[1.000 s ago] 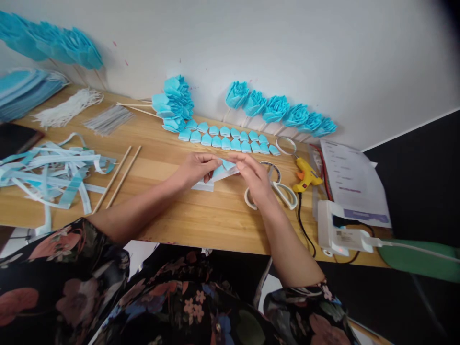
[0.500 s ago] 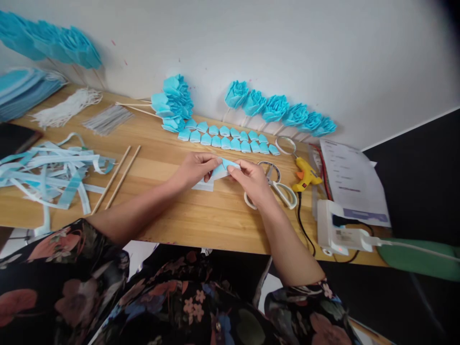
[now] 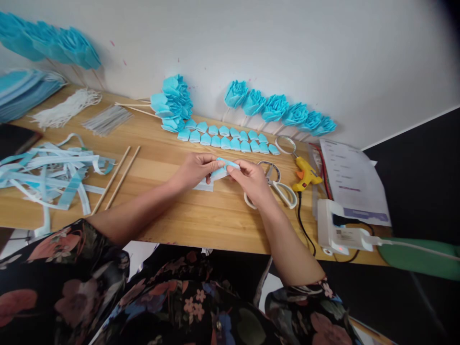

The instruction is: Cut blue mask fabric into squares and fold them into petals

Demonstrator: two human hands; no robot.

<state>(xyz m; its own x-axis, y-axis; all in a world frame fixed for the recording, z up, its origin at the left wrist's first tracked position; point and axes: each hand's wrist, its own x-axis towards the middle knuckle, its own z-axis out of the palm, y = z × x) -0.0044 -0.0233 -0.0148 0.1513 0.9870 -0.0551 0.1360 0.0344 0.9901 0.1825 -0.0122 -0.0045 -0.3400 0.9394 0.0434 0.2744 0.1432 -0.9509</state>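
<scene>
Between my two hands is a small folded piece of blue-and-white fabric [image 3: 220, 171], held just above the table. My left hand [image 3: 196, 170] pinches its left side with thumb and fingers. The right side is gripped by my right hand [image 3: 251, 178], thumb on top. Under the left fingertips a flat whitish piece of fabric [image 3: 205, 185] lies on the wood, partly hidden. White-handled scissors [image 3: 286, 194] rest beside my right hand, which covers part of them. Beyond the hands stand two rows of folded blue petals [image 3: 225, 143].
Blue fabric roses on sticks [image 3: 275, 108] lean along the wall, with a rose cluster [image 3: 174, 103] further left. A yellow glue gun [image 3: 305, 175], tape roll [image 3: 285, 144] and white power strip [image 3: 328, 225] lie right. Cut strips [image 3: 68, 167] and two wooden sticks [image 3: 117, 179] lie left.
The thumbs have shifted slightly on the blue fabric, and its top edge looks folded further down. Both hands stay in nearly the same place.
</scene>
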